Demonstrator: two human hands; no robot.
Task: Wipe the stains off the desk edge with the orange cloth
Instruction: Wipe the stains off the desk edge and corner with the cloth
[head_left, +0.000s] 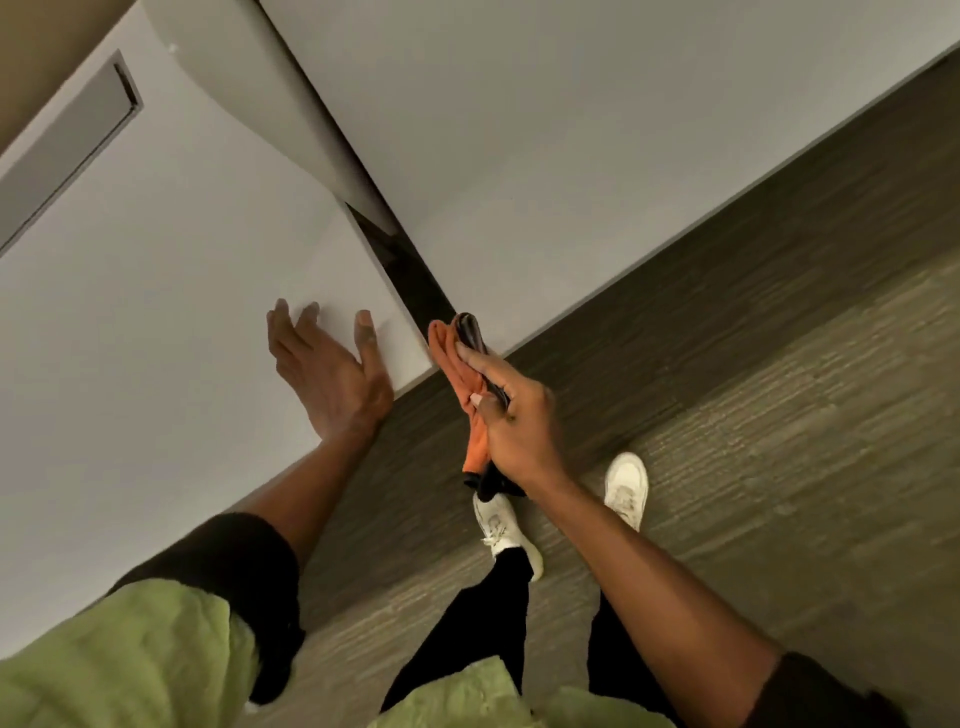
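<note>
My right hand (514, 415) grips a bunched orange cloth (457, 364) together with a dark cloth or object (475, 338), held just off the near corner of the white desk (156, 312). The cloth's top end sits beside the desk's corner edge (415, 358), next to the dark gap between two desks; I cannot tell whether it touches. My left hand (324, 364) rests near that corner on the desk top, fingers spread, holding nothing.
A second white desk (545, 156) lies to the right across a dark gap (415, 280). A grey recessed panel (67, 145) sits at the far left of the desk. My white shoes (626, 488) stand on grey-brown carpet (753, 415).
</note>
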